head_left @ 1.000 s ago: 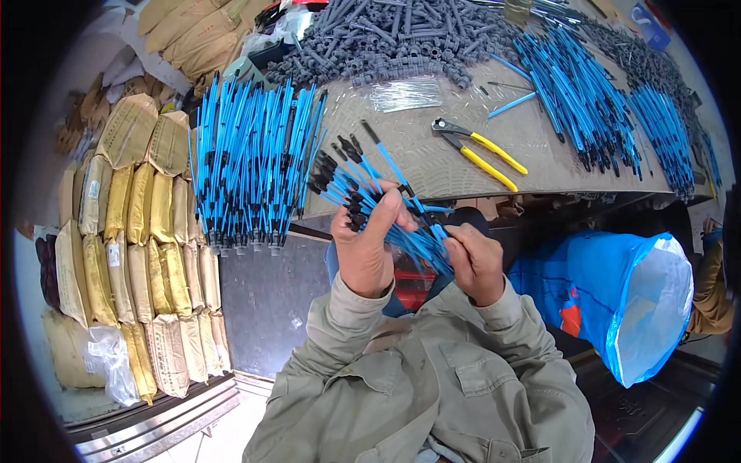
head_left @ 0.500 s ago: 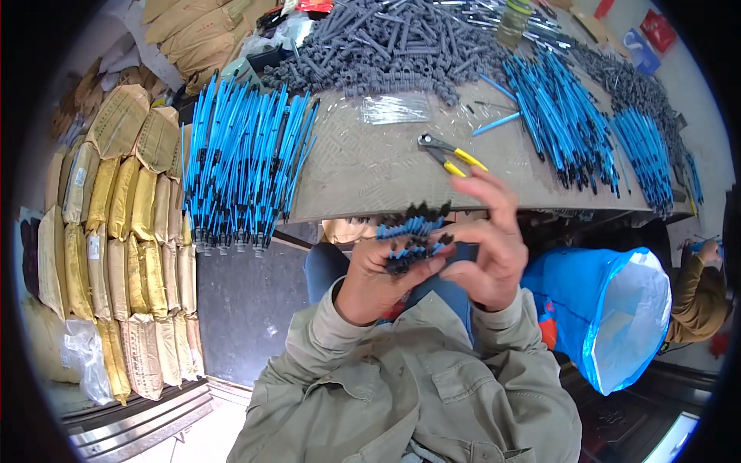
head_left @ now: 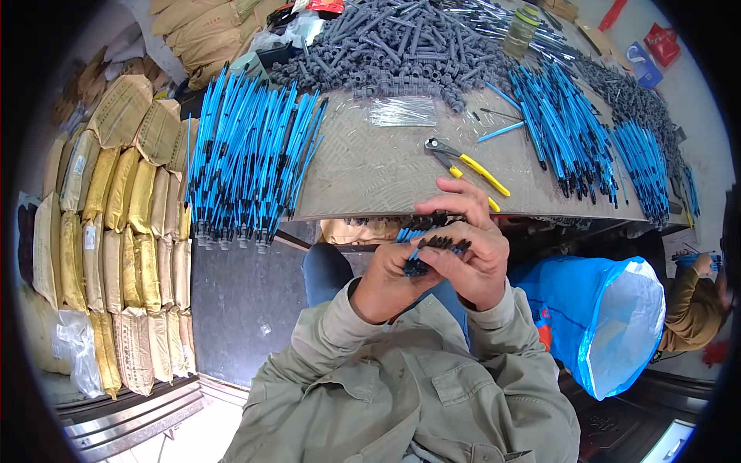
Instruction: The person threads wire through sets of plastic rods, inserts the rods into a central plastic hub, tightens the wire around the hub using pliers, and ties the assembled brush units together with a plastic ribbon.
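Note:
My left hand (head_left: 387, 284) is closed round a bundle of thin blue rods with black ends (head_left: 415, 267), held in front of my lap just below the table edge. At the bundle's black ends, my right hand (head_left: 480, 258) presses with its thumb and bent fingers, so both hands grip it. Fingers cover much of the bundle. On the table just beyond the hands lie end-cutting pincers (head_left: 485, 174) with yellow handles, jaws pointing away to the left.
Blue rods lie in heaps at left (head_left: 251, 154), right (head_left: 562, 127) and far right (head_left: 647, 174). Grey plastic parts (head_left: 401, 46) pile up behind metal pins (head_left: 403, 112). A blue bag (head_left: 567, 316) stands right; brown sacks (head_left: 96, 185) stack left. Another person's sleeve (head_left: 691, 312) shows far right.
My right hand has come in from beside the bundle, and its thumb and fingers have closed on the black ends. The bundle has shifted slightly right in the picture.

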Motion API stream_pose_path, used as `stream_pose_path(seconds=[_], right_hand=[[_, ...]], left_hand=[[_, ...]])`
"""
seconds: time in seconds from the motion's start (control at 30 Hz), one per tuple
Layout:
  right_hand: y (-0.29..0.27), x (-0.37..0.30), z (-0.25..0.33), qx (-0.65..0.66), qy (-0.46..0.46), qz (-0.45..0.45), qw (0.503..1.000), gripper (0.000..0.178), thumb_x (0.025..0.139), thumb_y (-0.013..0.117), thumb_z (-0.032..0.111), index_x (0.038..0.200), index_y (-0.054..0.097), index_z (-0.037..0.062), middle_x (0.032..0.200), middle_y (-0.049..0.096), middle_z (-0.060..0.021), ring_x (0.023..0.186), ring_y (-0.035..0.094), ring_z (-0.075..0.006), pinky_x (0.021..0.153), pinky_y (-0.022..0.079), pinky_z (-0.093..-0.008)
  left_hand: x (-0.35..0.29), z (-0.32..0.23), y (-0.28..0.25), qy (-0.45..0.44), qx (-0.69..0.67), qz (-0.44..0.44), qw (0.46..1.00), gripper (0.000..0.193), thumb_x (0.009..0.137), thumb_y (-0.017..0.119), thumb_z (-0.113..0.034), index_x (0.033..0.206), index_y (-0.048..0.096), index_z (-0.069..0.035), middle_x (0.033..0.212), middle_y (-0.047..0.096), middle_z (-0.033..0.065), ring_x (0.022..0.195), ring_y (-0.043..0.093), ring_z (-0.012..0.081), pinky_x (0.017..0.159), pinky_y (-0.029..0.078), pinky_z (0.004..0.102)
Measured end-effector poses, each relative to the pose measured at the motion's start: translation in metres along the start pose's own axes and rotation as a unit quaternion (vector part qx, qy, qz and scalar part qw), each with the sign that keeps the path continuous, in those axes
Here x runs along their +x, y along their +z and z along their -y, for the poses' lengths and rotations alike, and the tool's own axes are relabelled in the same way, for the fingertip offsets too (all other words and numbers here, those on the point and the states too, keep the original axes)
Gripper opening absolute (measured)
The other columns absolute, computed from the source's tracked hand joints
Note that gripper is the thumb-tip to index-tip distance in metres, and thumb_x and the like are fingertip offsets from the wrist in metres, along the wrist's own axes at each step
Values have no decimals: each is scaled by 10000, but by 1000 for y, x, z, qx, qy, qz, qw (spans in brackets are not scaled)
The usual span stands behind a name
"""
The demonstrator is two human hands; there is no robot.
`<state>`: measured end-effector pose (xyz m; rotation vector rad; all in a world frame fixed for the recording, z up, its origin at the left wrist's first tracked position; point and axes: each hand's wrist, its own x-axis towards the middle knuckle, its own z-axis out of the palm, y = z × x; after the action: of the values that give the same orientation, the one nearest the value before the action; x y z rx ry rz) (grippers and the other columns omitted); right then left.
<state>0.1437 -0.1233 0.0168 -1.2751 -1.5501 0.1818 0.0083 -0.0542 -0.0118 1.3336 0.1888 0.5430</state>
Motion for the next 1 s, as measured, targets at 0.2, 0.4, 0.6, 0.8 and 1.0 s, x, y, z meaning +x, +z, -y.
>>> stream_pose_path(seconds=[0.2, 0.4, 0.6, 0.8, 1.0], right_hand=[[3, 4, -31, 335, 35, -42, 941, 458, 812, 573, 285, 1185, 519, 26, 1276, 465, -138, 1249, 355, -280, 1045, 228, -413], [54, -43, -51, 449, 143, 248, 846, 809, 876, 360, 596, 1375, 252, -31, 1398, 333, -155, 1314, 285, -241, 1072, 220, -388], [98, -112, -40, 669, 200, 215, 683, 981, 764, 287, 740, 1365, 275, -36, 1398, 334, -154, 1291, 320, -257, 1043, 264, -364], [57, -106, -63, 425, 113, 310, 843, 939, 792, 334, 709, 1376, 248, -22, 1396, 334, -162, 1287, 336, -273, 1053, 247, -354], [36, -38, -55, 363, 22, 220, 905, 1080, 694, 283, 813, 1399, 205, -1, 1412, 289, -210, 1318, 274, -320, 1070, 219, -420]], left_hand=[[-6, -40, 4, -88, 120, 26, 988, 236, 797, 658, 2, 1030, 621, 23, 946, 642, 43, 826, 562, 69, 709, 462, 220], [5, -99, -7, 22, 116, 89, 989, 229, 792, 645, 30, 1019, 619, 36, 921, 665, 82, 887, 616, 123, 771, 492, 244], [18, -113, -9, -126, 45, -3, 991, 296, 800, 621, -72, 1071, 581, 41, 909, 651, 223, 860, 645, 281, 752, 532, 364], [18, -114, -7, -82, 42, 86, 992, 312, 801, 645, -110, 1076, 589, 27, 926, 656, 181, 839, 640, 243, 739, 518, 318], [-41, -96, -90, -276, -301, 110, 906, 336, 832, 603, -118, 1130, 550, 29, 1076, 607, 155, 935, 608, 243, 803, 489, 320]])
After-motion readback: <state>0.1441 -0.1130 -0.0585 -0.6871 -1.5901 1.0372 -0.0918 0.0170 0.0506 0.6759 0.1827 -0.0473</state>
